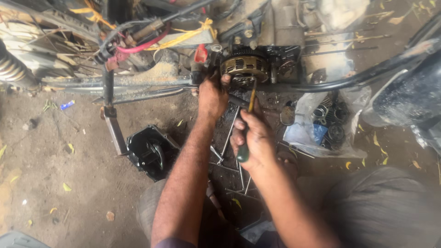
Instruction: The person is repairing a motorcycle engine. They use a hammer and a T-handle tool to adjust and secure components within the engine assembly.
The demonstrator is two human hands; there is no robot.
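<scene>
A person's left hand (212,97) grips the edge of a round, toothed clutch assembly (244,66) on an opened motorcycle engine. The right hand (254,138) is closed around a green-handled screwdriver (247,128), its tip apparently touching the clutch. A black engine cover (149,151) lies on the dirt floor nearby

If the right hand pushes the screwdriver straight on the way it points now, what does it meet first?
Probably the round brass-coloured clutch assembly: the right hand aims the green-handled screwdriver up at its lower edge. Depth is unclear.
</scene>
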